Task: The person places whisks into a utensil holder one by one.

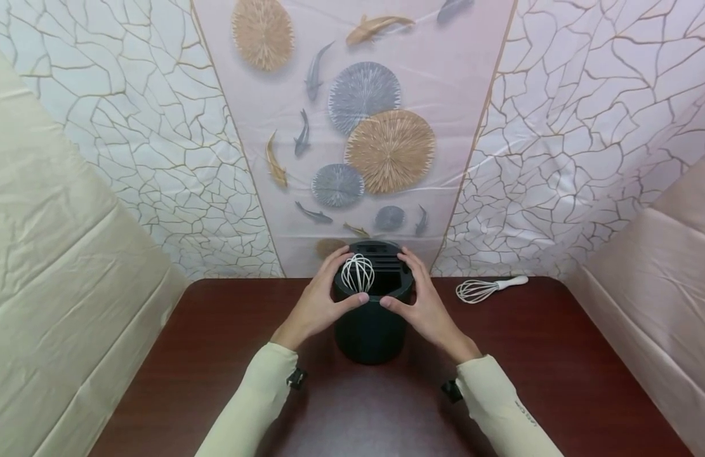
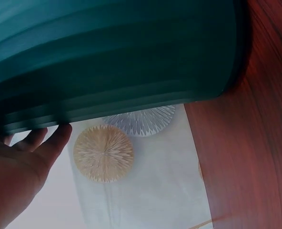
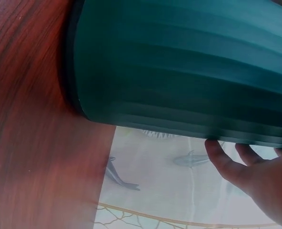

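A dark green utensil holder [image 1: 370,333] with ridged sides stands upright on the table, its top divided by slats into compartments. My left hand [image 1: 320,301] grips its upper left side, thumb at the front of the rim and fingers toward the back. On the opposite side my right hand [image 1: 425,308] holds it the same way. A white whisk [image 1: 358,274] sits in the left part of the holder, wire end up; its handle is hidden inside. Both wrist views show fingertips against the ridged wall of the holder [image 2: 117,52].
Another white whisk [image 1: 479,290] lies on the dark red wooden table [image 1: 215,355], right of the holder near the back edge. A patterned cloth [image 1: 363,222] hangs directly behind the table. Beige cloth walls [image 1: 72,285] rise at both sides.
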`<state>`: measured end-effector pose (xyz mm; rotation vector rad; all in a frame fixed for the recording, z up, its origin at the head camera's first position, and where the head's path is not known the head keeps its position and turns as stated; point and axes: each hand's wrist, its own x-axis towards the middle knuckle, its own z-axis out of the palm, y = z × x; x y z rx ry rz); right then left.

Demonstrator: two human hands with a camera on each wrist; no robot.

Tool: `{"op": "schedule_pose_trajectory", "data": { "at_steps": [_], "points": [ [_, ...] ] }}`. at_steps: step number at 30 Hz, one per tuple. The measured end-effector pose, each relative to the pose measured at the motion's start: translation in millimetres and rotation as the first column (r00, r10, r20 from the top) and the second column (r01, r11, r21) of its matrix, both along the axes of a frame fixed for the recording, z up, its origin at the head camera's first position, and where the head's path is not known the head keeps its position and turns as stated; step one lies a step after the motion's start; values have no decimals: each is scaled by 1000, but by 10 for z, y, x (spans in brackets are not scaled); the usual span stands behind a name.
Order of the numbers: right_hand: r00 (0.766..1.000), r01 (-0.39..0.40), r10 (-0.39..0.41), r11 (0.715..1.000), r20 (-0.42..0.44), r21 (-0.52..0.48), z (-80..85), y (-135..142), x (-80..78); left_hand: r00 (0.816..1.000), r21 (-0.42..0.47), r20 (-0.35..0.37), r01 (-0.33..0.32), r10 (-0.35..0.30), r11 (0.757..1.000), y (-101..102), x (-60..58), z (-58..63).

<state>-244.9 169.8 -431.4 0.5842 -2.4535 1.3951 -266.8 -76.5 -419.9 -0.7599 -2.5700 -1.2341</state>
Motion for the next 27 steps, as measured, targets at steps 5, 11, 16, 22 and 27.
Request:
{"op": "schedule_pose_trajectory", "data": {
  "at_steps": [5, 11, 16, 22, 27],
  "points": [
    [1000, 16, -16, 1000, 24, 2, 42, 35, 67, 1000, 14, 23, 1, -2, 1000, 26, 20, 1],
    [998, 51, -51, 999, 40, 3, 107, 195, 137, 999, 55, 39, 21, -23, 998, 13, 38, 4],
    [998, 51, -51, 999, 35, 6, 148, 412, 155, 999, 60, 29, 31, -33, 998, -15, 45, 8],
    [992, 119, -112, 983, -61, 138, 131, 763, 143, 998, 56, 36, 42, -44, 998, -11, 17, -13],
    [979, 187, -163, 958, -125, 215, 30, 1070, 75, 998, 69, 39, 46, -48, 997, -15, 4, -29]
  ]
}}
